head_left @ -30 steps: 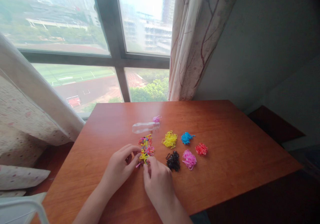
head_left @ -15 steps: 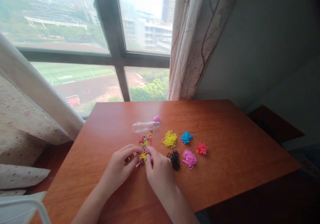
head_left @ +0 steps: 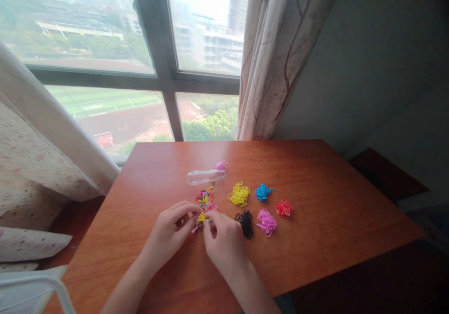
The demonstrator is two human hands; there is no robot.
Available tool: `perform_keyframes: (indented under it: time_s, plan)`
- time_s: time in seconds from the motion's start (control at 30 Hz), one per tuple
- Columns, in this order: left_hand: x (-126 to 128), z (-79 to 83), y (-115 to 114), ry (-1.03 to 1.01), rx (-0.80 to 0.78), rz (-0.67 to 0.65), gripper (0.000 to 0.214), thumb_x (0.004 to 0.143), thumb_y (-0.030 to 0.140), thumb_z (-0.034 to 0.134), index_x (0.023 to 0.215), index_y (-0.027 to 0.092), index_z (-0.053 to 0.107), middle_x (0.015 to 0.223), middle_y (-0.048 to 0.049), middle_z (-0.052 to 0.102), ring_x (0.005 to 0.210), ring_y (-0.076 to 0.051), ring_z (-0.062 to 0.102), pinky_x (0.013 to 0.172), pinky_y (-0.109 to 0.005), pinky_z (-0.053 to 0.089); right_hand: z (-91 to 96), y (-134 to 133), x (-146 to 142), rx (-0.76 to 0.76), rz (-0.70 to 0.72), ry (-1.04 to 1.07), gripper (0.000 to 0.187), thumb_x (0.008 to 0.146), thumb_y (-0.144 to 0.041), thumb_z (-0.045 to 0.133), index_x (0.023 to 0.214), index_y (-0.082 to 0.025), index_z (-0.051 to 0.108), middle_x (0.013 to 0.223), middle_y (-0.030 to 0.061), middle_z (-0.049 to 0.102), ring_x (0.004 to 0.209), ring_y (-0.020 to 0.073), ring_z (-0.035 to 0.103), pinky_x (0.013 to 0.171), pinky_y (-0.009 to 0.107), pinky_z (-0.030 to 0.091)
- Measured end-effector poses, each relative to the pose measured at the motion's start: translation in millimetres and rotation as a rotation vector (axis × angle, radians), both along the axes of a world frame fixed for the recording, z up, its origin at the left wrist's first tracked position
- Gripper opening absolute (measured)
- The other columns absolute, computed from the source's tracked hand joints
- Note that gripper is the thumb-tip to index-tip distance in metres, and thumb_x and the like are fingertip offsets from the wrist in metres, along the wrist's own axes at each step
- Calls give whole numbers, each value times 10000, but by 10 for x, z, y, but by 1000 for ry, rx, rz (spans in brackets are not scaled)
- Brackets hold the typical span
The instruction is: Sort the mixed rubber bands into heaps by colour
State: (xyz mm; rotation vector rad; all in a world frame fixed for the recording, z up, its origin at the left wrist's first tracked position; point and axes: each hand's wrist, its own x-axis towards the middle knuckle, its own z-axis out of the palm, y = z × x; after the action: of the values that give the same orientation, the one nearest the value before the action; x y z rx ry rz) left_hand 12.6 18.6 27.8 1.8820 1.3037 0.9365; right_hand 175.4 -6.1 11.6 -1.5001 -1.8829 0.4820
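A pile of mixed-colour small rubber bands [head_left: 205,196] lies in front of me on the wooden table. My left hand [head_left: 174,227] is at the pile's left side, thumb and fingers curled in on a few bands. From the right, my right hand [head_left: 224,234] reaches into the near part of the pile, fingertips closed at some yellow bands [head_left: 201,217]. Which bands each hand grips is partly hidden by the fingers. Just right of my right hand sits a heap of black rubber bands [head_left: 246,224], partly covered by that hand.
Separate heaps of yellow bands [head_left: 239,194], blue bands [head_left: 263,192], pink bands [head_left: 267,223] and red bands [head_left: 284,208] lie to the right. Beyond the mixed pile, a clear plastic bottle [head_left: 201,177] rests on its side, with a purple cap [head_left: 220,165] by its end. Windows stand behind the table [head_left: 315,178].
My right fingers have shifted slightly within the pile, uncovering more pink and red bands behind them. The left hand stays nearly still, and the whole view has moved a little.
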Motion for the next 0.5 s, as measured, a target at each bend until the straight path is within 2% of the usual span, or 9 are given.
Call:
perform_keyframes:
  time_s: [0.2, 0.5]
  plan:
    - [-8, -24, 5, 37, -9, -1, 154, 876, 219, 553, 887, 179, 701, 700, 0, 671, 565, -106, 560, 529, -200, 417, -8, 18, 1, 51, -25, 97, 168, 885, -161, 484, 849, -210, 641, 739, 12, 681, 667, 155, 639, 633, 221, 390]
    - [-8, -16, 0, 42, -42, 56, 173, 868, 258, 547, 867, 172, 697, 658, 4, 657, 539, -111, 543, 514, -210, 401, 30, 27, 48, 77, -100, 172, 155, 883, -184, 485, 831, -205, 629, 704, -4, 651, 633, 143, 608, 629, 220, 377]
